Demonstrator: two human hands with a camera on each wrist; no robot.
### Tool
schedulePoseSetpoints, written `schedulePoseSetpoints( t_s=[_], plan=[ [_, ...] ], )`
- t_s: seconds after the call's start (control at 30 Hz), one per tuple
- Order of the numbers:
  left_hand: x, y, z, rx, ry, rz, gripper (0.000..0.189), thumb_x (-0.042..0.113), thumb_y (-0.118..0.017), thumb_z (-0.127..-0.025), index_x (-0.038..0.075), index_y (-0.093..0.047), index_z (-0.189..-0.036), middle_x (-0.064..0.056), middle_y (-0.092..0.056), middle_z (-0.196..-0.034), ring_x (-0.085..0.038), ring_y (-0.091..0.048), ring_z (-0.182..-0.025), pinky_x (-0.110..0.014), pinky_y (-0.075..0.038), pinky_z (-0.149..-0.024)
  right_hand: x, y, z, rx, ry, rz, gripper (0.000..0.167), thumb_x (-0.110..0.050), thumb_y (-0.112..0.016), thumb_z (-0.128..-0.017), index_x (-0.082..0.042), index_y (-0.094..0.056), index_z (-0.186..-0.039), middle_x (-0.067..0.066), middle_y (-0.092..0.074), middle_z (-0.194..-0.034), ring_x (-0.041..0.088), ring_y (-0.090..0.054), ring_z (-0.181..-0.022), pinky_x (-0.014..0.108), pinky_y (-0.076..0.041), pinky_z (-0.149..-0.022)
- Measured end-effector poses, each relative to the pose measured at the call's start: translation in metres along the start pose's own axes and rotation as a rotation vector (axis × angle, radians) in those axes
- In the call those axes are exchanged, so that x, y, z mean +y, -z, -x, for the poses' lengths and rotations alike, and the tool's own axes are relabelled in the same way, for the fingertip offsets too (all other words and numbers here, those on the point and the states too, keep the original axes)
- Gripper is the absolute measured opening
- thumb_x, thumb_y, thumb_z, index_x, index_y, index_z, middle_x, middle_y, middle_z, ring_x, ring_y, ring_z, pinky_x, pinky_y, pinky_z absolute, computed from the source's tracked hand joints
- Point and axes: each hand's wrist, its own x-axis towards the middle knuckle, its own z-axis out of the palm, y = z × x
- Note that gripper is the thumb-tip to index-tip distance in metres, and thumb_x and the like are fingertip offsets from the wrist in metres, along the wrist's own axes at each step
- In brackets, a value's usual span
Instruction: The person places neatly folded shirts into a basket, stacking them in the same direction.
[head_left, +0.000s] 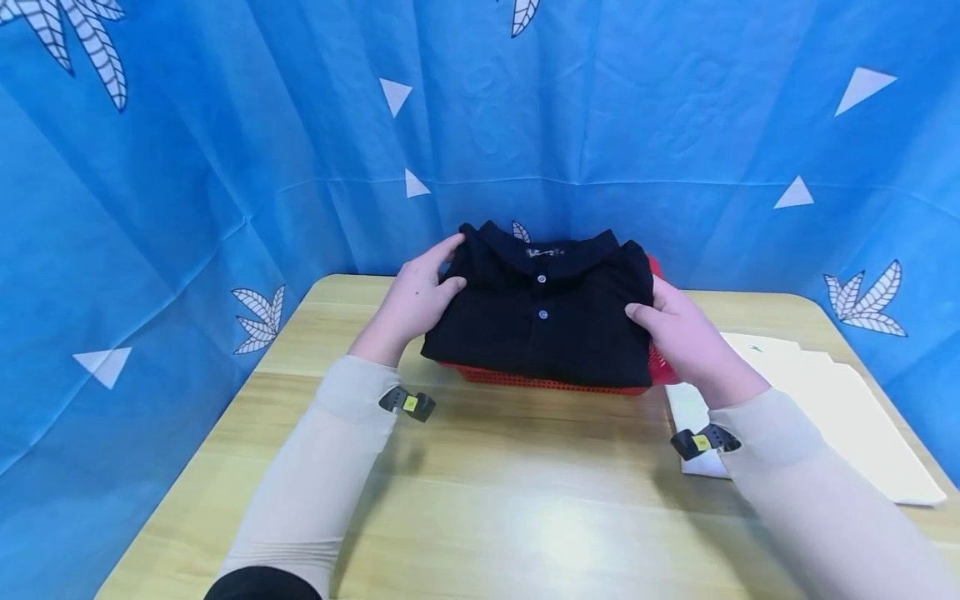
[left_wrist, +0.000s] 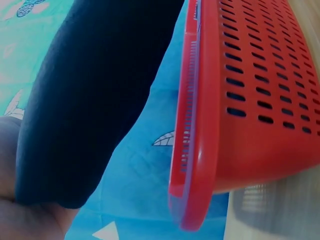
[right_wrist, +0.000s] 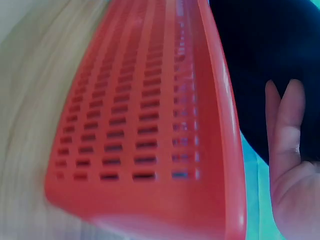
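A folded black polo shirt (head_left: 495,312), with collar and buttons showing, is held above a red plastic basket (head_left: 517,379). My left hand (head_left: 420,296) grips its left side, thumb on top. On the other side, my right hand (head_left: 678,329) holds the right edge between thumb and fingers. In the left wrist view the shirt (left_wrist: 95,100) stands apart from the slotted basket (left_wrist: 265,145). The right wrist view shows the basket's rim (right_wrist: 232,165) beside the shirt (right_wrist: 260,45) and my right hand's fingers against the cloth. The shirt hides most of the basket's inside.
Flat white items (head_left: 840,408), layered and with a small green mark, lie on the right of the wooden table (head_left: 525,500), partly under my right forearm. A blue patterned curtain (head_left: 487,108) hangs behind the table and along its left side.
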Motion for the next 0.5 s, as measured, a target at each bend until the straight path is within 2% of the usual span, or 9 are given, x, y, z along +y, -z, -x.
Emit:
schedulePoseSetpoints(
  t_s=[0.1, 0.33, 0.5],
  plan=[
    [0.003, -0.004, -0.005, 0.008, 0.013, 0.001, 0.061, 0.02, -0.06, -0.103, 0.024, -0.035, -0.159, -0.008, -0.048, -0.152, -0.023, -0.046, -0.138, -0.045, -0.038, -0.112, -0.001, 0.006, -0.006, 0.02, -0.007, 0.047, 0.043, -0.022, -0.042, -0.108, -0.01, -0.045, -0.149, 0.012, -0.056, -0.14, 0.019, -0.055, -0.12, 0.025, -0.046, -0.096],
    [0.005, -0.02, -0.02, 0.041, 0.039, 0.008, 0.061, 0.017, -0.06, -0.103, 0.024, -0.036, -0.159, -0.006, -0.046, -0.155, -0.023, -0.043, -0.141, -0.043, -0.034, -0.116, 0.004, 0.014, -0.022, 0.051, -0.036, 0.079, 0.043, -0.017, -0.041, -0.107, -0.013, -0.045, -0.15, 0.011, -0.053, -0.143, 0.026, -0.049, -0.127, 0.047, -0.04, -0.108],
    [0.002, -0.033, -0.026, 0.073, 0.066, 0.023, 0.06, 0.016, -0.06, -0.103, 0.023, -0.037, -0.158, -0.006, -0.046, -0.154, -0.025, -0.043, -0.141, -0.043, -0.035, -0.115, 0.012, 0.017, -0.036, 0.058, -0.035, 0.117, 0.038, -0.015, -0.042, -0.106, -0.012, -0.048, -0.144, 0.012, -0.053, -0.139, 0.028, -0.048, -0.126, 0.052, -0.038, -0.109]
  ],
)
